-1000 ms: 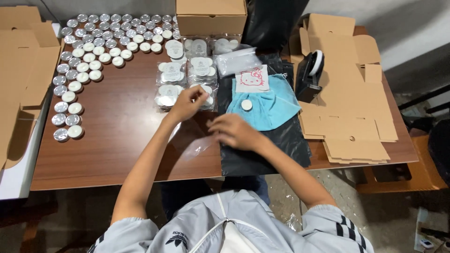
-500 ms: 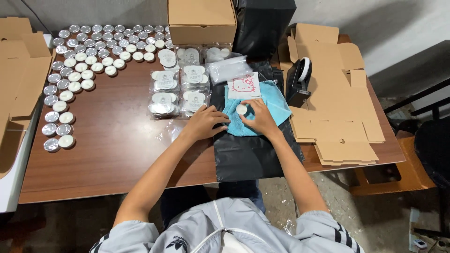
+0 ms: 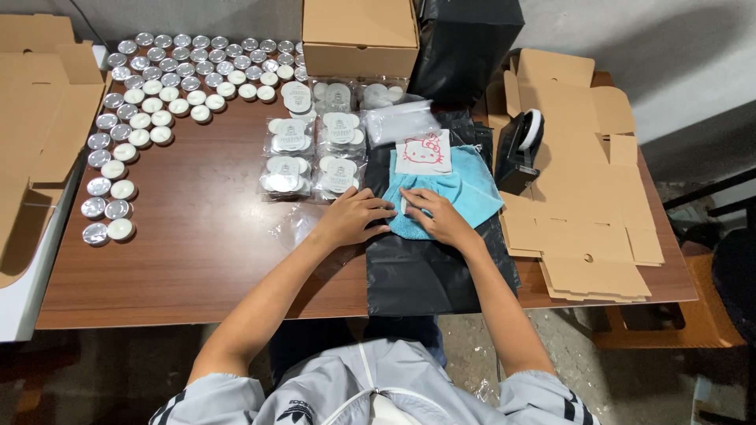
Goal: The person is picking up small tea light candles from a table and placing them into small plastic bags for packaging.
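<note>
Risk, as I judge it: the blue cloth (image 3: 465,193) sits on a slick black bag (image 3: 429,260); a hard press could slide both, or unroll the fold and let the small round piece, barely visible between my hands, slip out.
Risk: the packets (image 3: 315,157) just beside my left wrist could get nudged.
Left hand (image 3: 354,216): flat, fingers loosely spread, pressing the cloth's left edge, gripping nothing.
Right hand (image 3: 441,220): flat, palm down on the cloth near the tabletop (image 3: 197,252) centre; whether it pinches anything, I cannot tell.
</note>
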